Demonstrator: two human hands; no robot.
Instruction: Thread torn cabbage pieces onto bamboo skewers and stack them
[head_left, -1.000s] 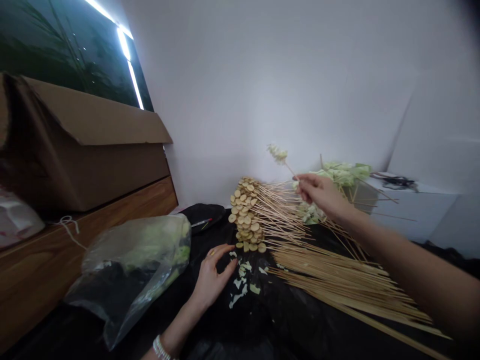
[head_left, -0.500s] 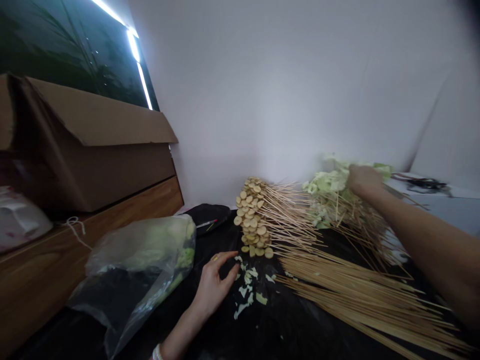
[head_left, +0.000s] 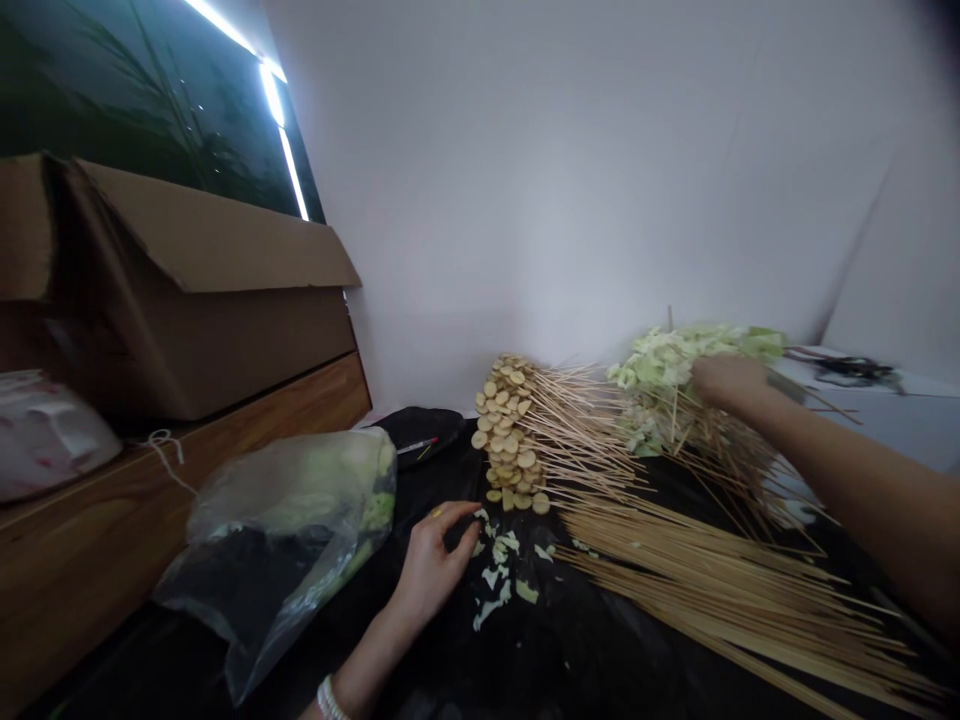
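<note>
My left hand (head_left: 433,562) rests low over the black covering, thumb and forefinger apart and nothing visible between them. Pale cabbage scraps (head_left: 501,548) lie just right of its fingertips. My right hand (head_left: 727,382) is blurred at the pile of skewered cabbage (head_left: 660,360); its fingers are hidden, so I cannot see what they hold. One thin stick (head_left: 670,318) points upward out of that pile. Between the hands are stacked skewers of round, pale yellow slices (head_left: 507,425), their sticks pointing right. Loose bamboo skewers (head_left: 720,580) lie in a bundle below my right forearm.
A clear plastic bag (head_left: 292,500) with green vegetables lies at the left. Behind it, an open cardboard box (head_left: 225,340) stands on a wooden surface (head_left: 319,395). A dark bag (head_left: 427,430) with a pen on it sits near the wall. Dark cables (head_left: 855,370) lie far right.
The blurred cabbage near my right hand has come down onto the pile, and that hand has dropped slightly. My left hand holds nearly the same pose; the view has shifted a little.
</note>
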